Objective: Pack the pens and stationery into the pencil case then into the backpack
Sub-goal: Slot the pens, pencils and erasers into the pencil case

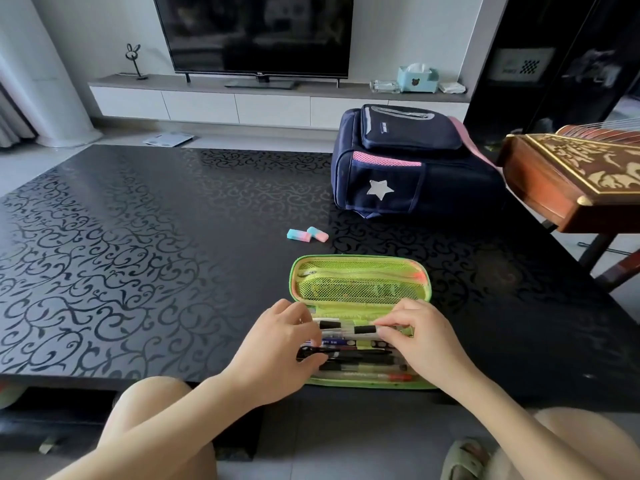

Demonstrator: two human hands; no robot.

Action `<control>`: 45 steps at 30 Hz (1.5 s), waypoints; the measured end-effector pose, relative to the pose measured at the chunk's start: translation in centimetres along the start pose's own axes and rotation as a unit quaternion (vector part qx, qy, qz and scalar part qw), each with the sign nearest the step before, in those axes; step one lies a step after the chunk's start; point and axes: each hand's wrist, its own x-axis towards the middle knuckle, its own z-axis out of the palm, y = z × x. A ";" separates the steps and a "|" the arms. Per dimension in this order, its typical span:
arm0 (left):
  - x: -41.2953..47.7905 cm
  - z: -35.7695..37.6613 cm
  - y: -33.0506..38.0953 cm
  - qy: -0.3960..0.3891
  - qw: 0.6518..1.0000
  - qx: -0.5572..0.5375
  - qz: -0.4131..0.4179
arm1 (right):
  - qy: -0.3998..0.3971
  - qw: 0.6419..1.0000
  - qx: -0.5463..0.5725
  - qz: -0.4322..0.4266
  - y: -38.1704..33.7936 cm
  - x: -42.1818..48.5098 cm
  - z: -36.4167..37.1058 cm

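Note:
A green pencil case (360, 271) lies open at the table's near edge, its mesh lid folded back. Several pens (360, 362) lie side by side in its lower half. My left hand (277, 344) rests on the left ends of the pens, fingers curled over them. My right hand (422, 337) pinches a white pen with a black band (363, 330) near the case's hinge. Two pink-and-blue erasers (307, 234) lie on the table beyond the case. A navy backpack (412, 164) with a silver star and pink trim lies at the far right, zipped shut.
The black patterned table (138, 254) stretches wide to the left. A wooden stringed instrument (581, 174) on a stand overhangs the table's right side. Behind stand a TV unit, a television and a tissue box. My knees are under the near edge.

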 end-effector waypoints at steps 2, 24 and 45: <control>0.0 0.1 -0.2 0.005 1.000 0.006 -0.005 | 0.007 1.000 -0.010 0.000 0.2 0.0 0.1; 2.7 -0.2 -2.9 0.017 0.991 -0.114 -0.069 | -0.140 0.963 -0.216 -0.080 -1.1 4.0 -1.8; 18.2 4.1 -13.6 -0.004 0.983 0.045 -0.178 | -0.042 0.967 -0.236 0.090 -0.5 23.6 9.6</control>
